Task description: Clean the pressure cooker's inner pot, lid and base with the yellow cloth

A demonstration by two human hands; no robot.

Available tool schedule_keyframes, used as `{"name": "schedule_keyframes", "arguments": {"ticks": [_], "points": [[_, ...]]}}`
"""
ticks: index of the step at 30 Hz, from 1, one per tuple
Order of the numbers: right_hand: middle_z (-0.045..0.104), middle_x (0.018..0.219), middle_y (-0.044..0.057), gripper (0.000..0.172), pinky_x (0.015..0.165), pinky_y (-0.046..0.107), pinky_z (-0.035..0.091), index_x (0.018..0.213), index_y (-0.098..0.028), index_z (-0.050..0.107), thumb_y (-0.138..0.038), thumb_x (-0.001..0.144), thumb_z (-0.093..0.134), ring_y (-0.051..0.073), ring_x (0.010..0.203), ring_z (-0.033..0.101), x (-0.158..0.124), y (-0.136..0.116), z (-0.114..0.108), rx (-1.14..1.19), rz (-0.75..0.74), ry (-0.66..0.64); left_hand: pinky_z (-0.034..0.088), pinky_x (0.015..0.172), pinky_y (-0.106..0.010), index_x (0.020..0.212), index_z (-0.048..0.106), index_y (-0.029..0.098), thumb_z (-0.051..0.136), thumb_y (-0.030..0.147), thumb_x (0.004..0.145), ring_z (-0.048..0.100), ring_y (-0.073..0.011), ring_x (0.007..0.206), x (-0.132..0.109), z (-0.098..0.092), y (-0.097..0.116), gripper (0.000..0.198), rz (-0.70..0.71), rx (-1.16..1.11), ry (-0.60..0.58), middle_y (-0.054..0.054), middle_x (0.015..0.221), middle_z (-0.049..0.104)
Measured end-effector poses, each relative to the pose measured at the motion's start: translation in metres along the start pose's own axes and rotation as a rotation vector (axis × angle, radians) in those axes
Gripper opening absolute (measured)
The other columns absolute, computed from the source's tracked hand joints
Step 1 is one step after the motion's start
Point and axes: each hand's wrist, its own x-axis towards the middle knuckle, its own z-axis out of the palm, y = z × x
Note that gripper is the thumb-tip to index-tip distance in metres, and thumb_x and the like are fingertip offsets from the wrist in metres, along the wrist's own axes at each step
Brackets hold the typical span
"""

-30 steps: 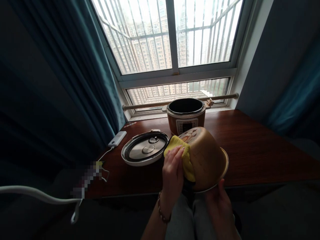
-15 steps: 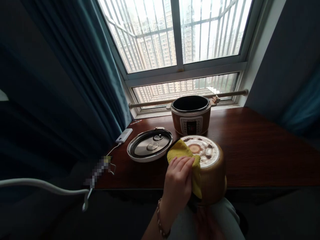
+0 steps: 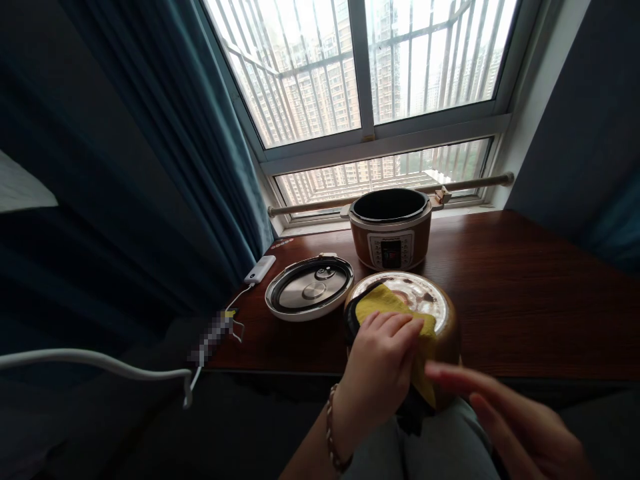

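A golden inner pot (image 3: 443,327) stands upside down at the table's near edge, its shiny base facing up. My left hand (image 3: 380,373) presses a yellow cloth (image 3: 387,303) flat against the pot's base and side, fingers curled over the cloth. My right hand (image 3: 505,420) hovers just right of the pot with fingers stretched out, holding nothing. Behind the pot stands the open cooker body (image 3: 391,227).
The cooker lid (image 3: 310,295) lies on the dark wooden table (image 3: 525,300), left of the pot. A white power bank (image 3: 259,269) with a cable lies near the blue curtain (image 3: 165,147). A white cord (image 3: 95,363) crosses at the lower left. A barred window is behind.
The pot went from tilted on its side to standing upside down. My left hand slid the cloth onto its base. My right hand let go of the rim and came up open.
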Motion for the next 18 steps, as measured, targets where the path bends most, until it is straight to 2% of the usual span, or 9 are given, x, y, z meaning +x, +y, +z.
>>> {"name": "schedule_keyframes", "arguments": {"ticks": [2, 3, 4, 6, 10, 11, 12, 15, 18], "points": [[0.056, 0.124, 0.008, 0.039, 0.098, 0.037, 0.043, 0.124, -0.019, 0.053, -0.031, 0.086, 0.048, 0.024, 0.116, 0.052, 0.035, -0.006, -0.004, -0.219, -0.247, 0.097, 0.024, 0.107, -0.052, 0.126, 0.049, 0.025, 0.043, 0.019, 0.086, 0.042, -0.025, 0.123, 0.007, -0.001, 0.004, 0.041, 0.038, 0.003, -0.072, -0.006, 0.128, 0.053], [0.052, 0.129, 0.012, 0.046, 0.101, 0.038, 0.041, 0.128, -0.014, 0.048, -0.034, 0.086, 0.049, 0.025, 0.12, 0.047, 0.05, -0.007, -0.001, -0.308, -0.342, 0.075, 0.02, 0.108, -0.054, 0.129, 0.046, 0.024, 0.045, 0.02, 0.086, 0.037, -0.0265, 0.128, 0.007, -0.003, 0.003, 0.044, 0.046, -0.005, -0.074, -0.007, 0.133, 0.048], [0.049, 0.131, 0.015, 0.053, 0.101, 0.039, 0.04, 0.131, -0.009, 0.044, -0.037, 0.086, 0.049, 0.026, 0.122, 0.045, 0.062, -0.008, 0.003, -0.385, -0.407, 0.018, 0.018, 0.109, -0.054, 0.131, 0.045, 0.022, 0.045, 0.022, 0.085, 0.033, -0.0269, 0.13, 0.004, -0.005, 0.0, 0.045, 0.04, -0.022, -0.039, -0.008, 0.136, 0.045], [0.048, 0.132, 0.017, 0.06, 0.101, 0.039, 0.04, 0.132, -0.005, 0.042, -0.042, 0.085, 0.049, 0.026, 0.122, 0.045, 0.078, -0.007, 0.013, -0.507, -0.456, -0.151, 0.019, 0.11, -0.049, 0.127, 0.049, 0.019, 0.045, 0.024, 0.086, 0.036, -0.0258, 0.129, -0.013, -0.01, -0.014, 0.042, -0.028, -0.087, 0.116, -0.009, 0.134, 0.048], [0.056, 0.124, 0.009, 0.047, 0.099, 0.038, 0.042, 0.124, -0.016, 0.054, -0.042, 0.084, 0.051, 0.024, 0.117, 0.05, 0.089, 0.001, 0.014, -0.62, -0.383, -0.397, 0.043, 0.097, -0.038, 0.104, 0.064, 0.023, 0.044, 0.027, 0.086, 0.056, -0.0227, 0.109, -0.085, -0.007, -0.069, 0.027, -0.375, -0.31, 0.492, -0.004, 0.114, 0.064], [0.058, 0.123, 0.007, 0.043, 0.099, 0.038, 0.042, 0.121, -0.019, 0.056, -0.041, 0.085, 0.05, 0.024, 0.117, 0.05, 0.093, 0.006, 0.008, -0.626, -0.348, -0.426, 0.045, 0.095, -0.038, 0.097, 0.066, 0.022, 0.045, 0.03, 0.085, 0.058, -0.0236, 0.106, -0.106, -0.004, -0.086, 0.025, -0.454, -0.336, 0.602, -0.004, 0.107, 0.066], [0.058, 0.122, 0.005, 0.039, 0.1, 0.038, 0.041, 0.118, -0.021, 0.059, -0.04, 0.086, 0.048, 0.023, 0.117, 0.05, 0.099, 0.011, 0.001, -0.631, -0.306, -0.446, 0.044, 0.095, -0.039, 0.093, 0.066, 0.021, 0.047, 0.034, 0.083, 0.058, -0.0252, 0.105, -0.126, -0.002, -0.105, 0.025, -0.549, -0.332, 0.646, -0.005, 0.104, 0.067], [0.059, 0.121, 0.007, 0.036, 0.101, 0.039, 0.04, 0.114, -0.019, 0.062, -0.037, 0.089, 0.042, 0.024, 0.118, 0.049, 0.122, 0.032, -0.021, -0.668, -0.143, -0.436, 0.045, 0.09, -0.047, 0.097, 0.061, 0.019, 0.051, 0.044, 0.074, 0.061, -0.0299, 0.096, -0.172, -0.008, -0.165, 0.035, -0.864, -0.121, 0.813, -0.008, 0.097, 0.066], [0.054, 0.126, 0.011, 0.039, 0.103, 0.042, 0.036, 0.116, -0.016, 0.061, -0.037, 0.089, 0.041, 0.026, 0.123, 0.044, 0.137, 0.042, -0.031, -0.683, -0.045, -0.413, 0.039, 0.095, -0.049, 0.113, 0.051, 0.017, 0.049, 0.046, 0.07, 0.052, -0.0347, 0.109, -0.188, -0.036, -0.222, 0.052, -0.944, 0.38, 0.808, -0.012, 0.112, 0.058]]}}
